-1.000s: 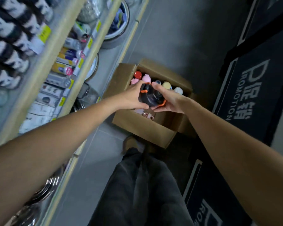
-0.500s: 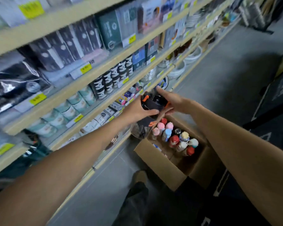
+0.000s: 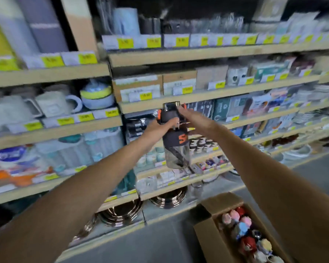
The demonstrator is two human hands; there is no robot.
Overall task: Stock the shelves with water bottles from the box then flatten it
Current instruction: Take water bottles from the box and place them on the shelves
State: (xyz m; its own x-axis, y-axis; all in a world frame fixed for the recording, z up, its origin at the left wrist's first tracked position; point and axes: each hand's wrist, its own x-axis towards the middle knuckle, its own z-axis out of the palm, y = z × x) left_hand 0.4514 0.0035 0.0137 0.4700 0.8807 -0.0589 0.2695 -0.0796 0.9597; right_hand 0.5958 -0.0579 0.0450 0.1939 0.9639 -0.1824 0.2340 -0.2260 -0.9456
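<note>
Raised out of the cardboard box (image 3: 207,236) since half a second ago and now held upright before the shelves (image 3: 207,94), level with the middle tiers. Gripped near its black-and-orange lid: water bottle (image 3: 176,149), left hand (image 3: 160,128) curled round one side, right hand (image 3: 195,122) clasping the other. Down at lower right, more bottles (image 3: 243,230) with coloured caps standing in the open box on the floor.

Long wooden shelves (image 3: 207,54) with yellow price tags (image 3: 124,43) stand on a grey floor (image 3: 169,242).
</note>
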